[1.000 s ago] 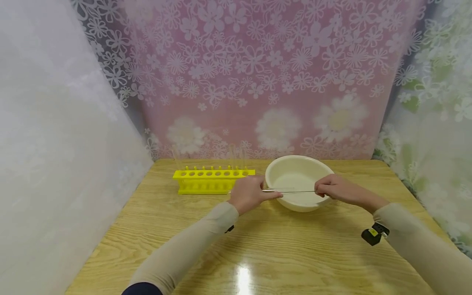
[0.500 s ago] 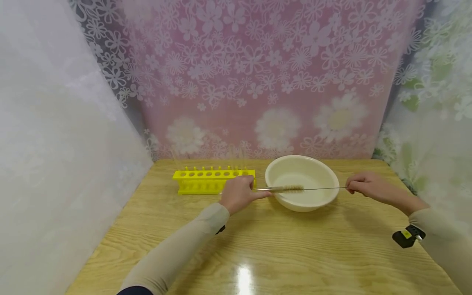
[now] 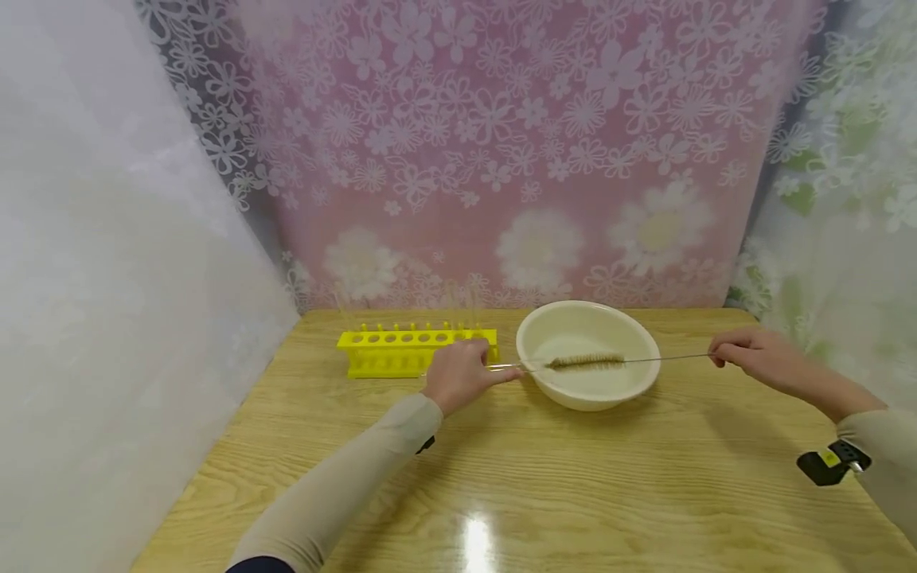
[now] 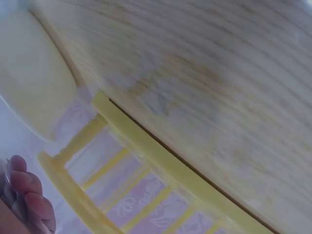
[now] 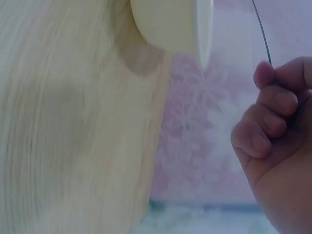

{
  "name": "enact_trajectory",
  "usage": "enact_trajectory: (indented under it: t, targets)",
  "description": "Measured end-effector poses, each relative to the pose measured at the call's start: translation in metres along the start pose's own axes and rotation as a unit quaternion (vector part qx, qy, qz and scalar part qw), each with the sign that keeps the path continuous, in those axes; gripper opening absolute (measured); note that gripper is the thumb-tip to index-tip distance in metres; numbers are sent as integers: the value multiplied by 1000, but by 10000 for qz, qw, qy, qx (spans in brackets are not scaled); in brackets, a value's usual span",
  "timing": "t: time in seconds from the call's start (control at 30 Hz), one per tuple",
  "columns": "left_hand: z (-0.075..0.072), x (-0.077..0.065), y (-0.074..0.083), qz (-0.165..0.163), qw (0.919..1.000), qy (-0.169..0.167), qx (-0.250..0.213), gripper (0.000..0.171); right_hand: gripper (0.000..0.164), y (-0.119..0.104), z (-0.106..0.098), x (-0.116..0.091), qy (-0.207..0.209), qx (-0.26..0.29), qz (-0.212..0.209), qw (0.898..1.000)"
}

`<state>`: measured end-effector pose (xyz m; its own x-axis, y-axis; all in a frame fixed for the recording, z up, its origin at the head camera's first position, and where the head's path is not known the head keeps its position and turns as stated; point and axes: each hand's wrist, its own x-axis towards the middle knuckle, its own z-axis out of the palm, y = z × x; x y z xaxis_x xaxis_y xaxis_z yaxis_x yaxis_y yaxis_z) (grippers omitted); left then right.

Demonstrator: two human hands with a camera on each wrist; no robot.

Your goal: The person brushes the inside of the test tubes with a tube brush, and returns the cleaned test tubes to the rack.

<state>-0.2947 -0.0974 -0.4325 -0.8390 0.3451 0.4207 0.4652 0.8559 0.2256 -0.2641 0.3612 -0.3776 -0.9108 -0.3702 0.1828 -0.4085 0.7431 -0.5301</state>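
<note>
Brush [image 3: 587,362] was drawn outward, pinched by right hand [image 3: 758,360] | test tube [image 3: 504,367] gripped by left hand [image 3: 461,376] | withdrawal judged nearly complete

Brush [image 3: 587,362]: tan bristle head on thin dark wire, near level, bristles fully visible above the bowl [image 3: 573,325], wire running out past the bowl's right rim to the right hand [image 3: 761,362], which pinches its end. Test tube [image 3: 504,367]: clear, slim, lying near level in the left hand's [image 3: 458,376] grip just left of the bowl, roughly in line with the brush; can't tell if the bristle tip is inside its mouth.
</note>
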Motion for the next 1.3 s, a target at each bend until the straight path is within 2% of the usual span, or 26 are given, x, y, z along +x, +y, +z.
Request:
enact_trajectory:
  t: [0.1,0.23,0.43,0.7,0.87,1.1,1.3]
  targets:
    - [-1,1,-2,-71,9999,44,133,63,31,7,-14,-8,212,-276,318,9989]
    - [-4,3,0,61,9995,81,293,62,34,10,-23,-13,183,-564,672,9960]
    - [-7,10,10,227,9965,94,795,62,34,7,-16,-13,400,-640,578,9955]
    - [-13,22,22,452,9904,-173,1298,60,33,4,-11,-14,552,-685,398,9953]
    - [-17,28,26,818,9824,-168,1671,62,34,1,-9,-15,559,-704,375,9952]
    - [-18,37,31,1214,9728,-142,1967,66,34,-2,-7,-16,633,-809,393,9939]
    - [-22,40,38,1575,9580,-128,2394,64,33,-6,-6,-17,685,-900,330,9930]
